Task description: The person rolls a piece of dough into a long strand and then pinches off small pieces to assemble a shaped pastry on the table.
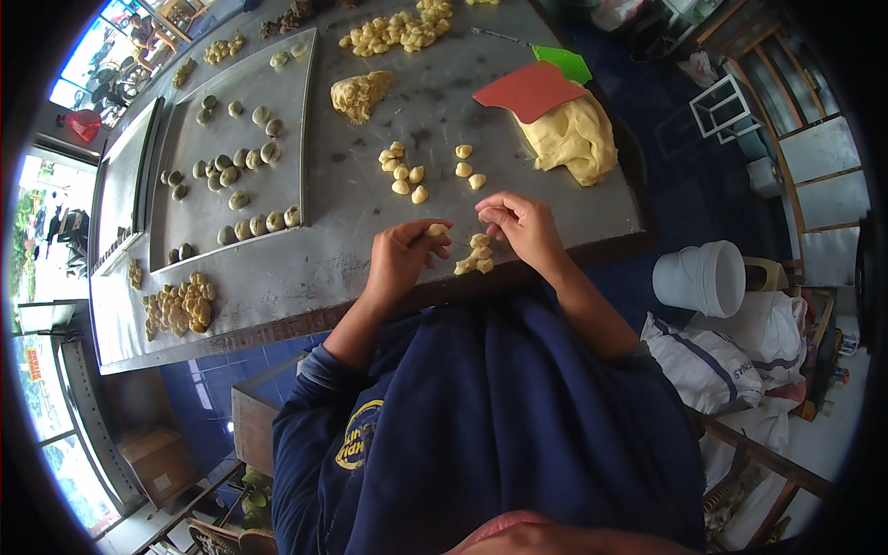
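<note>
My left hand [405,254] pinches a small pale dough piece [435,230] between thumb and fingers, above the steel table's [351,203] front edge. To its right, my right hand [523,231] has its fingers curled in a pinch; whatever is between the fingertips is too small to make out. A little pile of dough pieces [472,264] lies between and just below my hands. Beyond them are two loose groups of small dough pieces [400,172], [464,169]. A large smooth dough mass [573,139] lies at the right, partly under a red scraper [527,88].
A tray [305,111] of greenish balls sits left, with shaped pieces [176,310] at the front left. More dough [398,32] and a green scraper [569,63] are farther back. A white bucket [698,277] and sacks [703,361] stand right of the table.
</note>
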{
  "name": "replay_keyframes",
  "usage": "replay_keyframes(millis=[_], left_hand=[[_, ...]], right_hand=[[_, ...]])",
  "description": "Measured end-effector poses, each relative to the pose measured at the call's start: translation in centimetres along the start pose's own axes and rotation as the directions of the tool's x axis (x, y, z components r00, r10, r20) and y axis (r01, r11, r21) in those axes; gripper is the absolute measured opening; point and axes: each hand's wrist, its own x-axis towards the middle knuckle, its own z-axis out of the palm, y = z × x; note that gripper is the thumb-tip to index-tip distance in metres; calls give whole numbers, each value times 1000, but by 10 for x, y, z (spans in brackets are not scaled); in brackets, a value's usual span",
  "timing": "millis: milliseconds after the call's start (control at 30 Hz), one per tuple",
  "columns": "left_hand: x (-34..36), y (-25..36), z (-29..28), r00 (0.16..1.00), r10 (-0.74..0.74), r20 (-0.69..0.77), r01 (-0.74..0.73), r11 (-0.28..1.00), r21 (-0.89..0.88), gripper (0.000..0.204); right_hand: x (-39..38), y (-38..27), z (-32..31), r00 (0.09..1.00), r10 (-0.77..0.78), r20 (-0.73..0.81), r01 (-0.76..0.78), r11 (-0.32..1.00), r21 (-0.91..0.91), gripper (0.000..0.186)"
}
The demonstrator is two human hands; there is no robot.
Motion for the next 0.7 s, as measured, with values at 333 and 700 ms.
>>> replay_keyframes(millis=[333, 700], left_hand=[[3, -5, -2, 985, 167, -40, -159, 975, 154, 28], [-6, 9, 2, 892, 404, -201, -442, 873, -208, 20]], right_hand=[[-2, -13, -5, 976, -200, -80, 202, 979, 21, 16], [-14, -62, -12, 951, -259, -169, 297, 916, 269, 15]])
